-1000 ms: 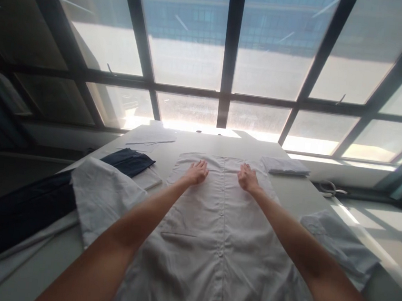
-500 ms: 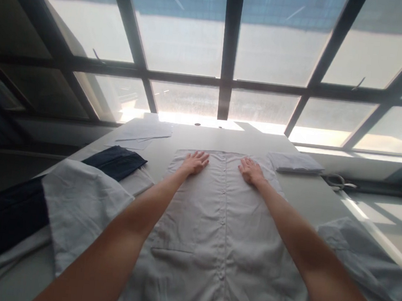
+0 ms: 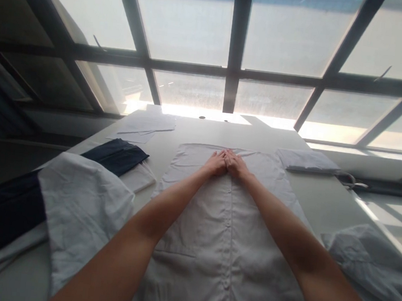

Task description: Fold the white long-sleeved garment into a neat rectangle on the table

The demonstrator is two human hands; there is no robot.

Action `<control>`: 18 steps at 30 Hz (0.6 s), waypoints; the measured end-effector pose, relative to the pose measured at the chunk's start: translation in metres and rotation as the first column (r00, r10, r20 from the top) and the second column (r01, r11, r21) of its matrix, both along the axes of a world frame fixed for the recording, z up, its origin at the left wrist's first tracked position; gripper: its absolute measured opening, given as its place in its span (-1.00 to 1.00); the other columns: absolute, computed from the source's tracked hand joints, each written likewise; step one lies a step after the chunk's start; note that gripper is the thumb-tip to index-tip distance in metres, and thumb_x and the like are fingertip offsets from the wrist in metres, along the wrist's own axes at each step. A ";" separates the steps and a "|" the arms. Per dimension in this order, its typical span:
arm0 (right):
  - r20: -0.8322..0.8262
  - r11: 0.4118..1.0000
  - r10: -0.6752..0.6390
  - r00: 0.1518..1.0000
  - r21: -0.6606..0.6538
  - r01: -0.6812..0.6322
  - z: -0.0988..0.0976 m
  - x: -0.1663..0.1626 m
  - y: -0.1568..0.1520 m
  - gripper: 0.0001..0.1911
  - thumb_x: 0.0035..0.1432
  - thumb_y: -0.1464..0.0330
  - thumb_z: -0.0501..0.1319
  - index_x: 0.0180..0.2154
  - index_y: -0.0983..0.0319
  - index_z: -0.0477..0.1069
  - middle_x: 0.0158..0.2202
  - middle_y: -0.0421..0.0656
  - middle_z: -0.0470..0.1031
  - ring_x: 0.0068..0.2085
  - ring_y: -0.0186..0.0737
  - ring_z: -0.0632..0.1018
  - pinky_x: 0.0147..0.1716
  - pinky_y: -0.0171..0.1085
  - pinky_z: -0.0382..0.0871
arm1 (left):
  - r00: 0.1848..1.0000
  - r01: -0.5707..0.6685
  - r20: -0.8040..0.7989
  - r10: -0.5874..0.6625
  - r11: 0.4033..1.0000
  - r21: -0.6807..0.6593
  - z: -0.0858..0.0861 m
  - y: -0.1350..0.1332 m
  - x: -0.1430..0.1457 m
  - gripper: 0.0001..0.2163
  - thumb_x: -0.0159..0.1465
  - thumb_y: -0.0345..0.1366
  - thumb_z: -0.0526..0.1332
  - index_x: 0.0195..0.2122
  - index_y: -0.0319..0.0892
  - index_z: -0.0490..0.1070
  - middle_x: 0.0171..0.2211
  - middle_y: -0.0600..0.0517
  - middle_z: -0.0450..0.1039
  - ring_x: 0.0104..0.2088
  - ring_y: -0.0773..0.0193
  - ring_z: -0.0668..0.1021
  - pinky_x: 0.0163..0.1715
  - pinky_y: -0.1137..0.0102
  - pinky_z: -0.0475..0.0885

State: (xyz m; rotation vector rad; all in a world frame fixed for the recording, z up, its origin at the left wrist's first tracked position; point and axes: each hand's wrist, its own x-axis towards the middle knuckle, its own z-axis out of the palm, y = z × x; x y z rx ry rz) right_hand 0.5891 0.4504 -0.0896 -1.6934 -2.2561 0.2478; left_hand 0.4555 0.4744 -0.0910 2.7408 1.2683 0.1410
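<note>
A white button-front garment (image 3: 197,217) lies spread on the white table (image 3: 203,131), its button line running up the middle. Close to its far edge, my left hand (image 3: 217,163) rests flat on the fabric with the fingers stretched out. Beside it and touching it, my right hand (image 3: 234,163) lies palm down on the same spot, fingers also extended. Neither hand grips anything. The near end of the garment runs out of the bottom of the view.
At left lie dark folded cloth (image 3: 116,156), a draped white cloth (image 3: 81,200) and sheets of paper (image 3: 148,123). On the right are a folded white cloth (image 3: 307,161), a grey-white cloth bundle (image 3: 372,264) and a cable (image 3: 350,180). Windows stand behind the table.
Both hands have slid inward over the garment, from well apart to touching at the button line. The fabric near the far edge looks smoother. The view has shifted slightly.
</note>
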 end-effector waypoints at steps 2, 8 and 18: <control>0.042 0.999 0.031 0.999 -0.040 -0.030 0.001 0.005 0.001 -0.36 0.53 0.20 -0.26 0.49 0.27 0.05 0.53 -0.03 -0.03 0.50 -0.10 0.03 0.44 0.03 -0.09 | 1.000 0.000 -0.013 0.000 1.000 -0.021 0.004 0.006 -0.015 -0.42 0.53 -0.07 -0.09 0.53 -0.05 -0.06 0.54 -0.05 -0.09 0.51 0.04 -0.02 0.45 -0.02 -0.12; 0.136 0.990 -0.088 0.987 -0.095 0.101 0.008 0.025 -0.003 -0.33 0.51 0.14 -0.16 0.50 0.26 -0.02 0.55 -0.04 -0.13 0.52 -0.02 -0.03 0.44 0.12 -0.20 | 0.952 -0.294 -0.093 0.290 0.955 -0.028 0.019 0.026 -0.101 -0.37 0.53 0.01 -0.20 0.54 -0.18 -0.08 0.55 -0.07 -0.18 0.52 0.00 -0.06 0.44 -0.02 -0.11; 0.199 0.935 -0.299 0.933 -0.133 0.328 0.006 0.091 0.010 -0.31 0.50 0.10 -0.20 0.52 0.22 -0.07 0.56 -0.03 -0.19 0.53 -0.07 -0.09 0.45 0.08 -0.23 | 0.890 -0.437 -0.138 0.436 0.899 0.021 0.019 0.034 -0.142 -0.36 0.50 0.04 -0.25 0.54 -0.09 -0.07 0.55 -0.01 -0.19 0.52 -0.04 -0.05 0.44 -0.10 -0.09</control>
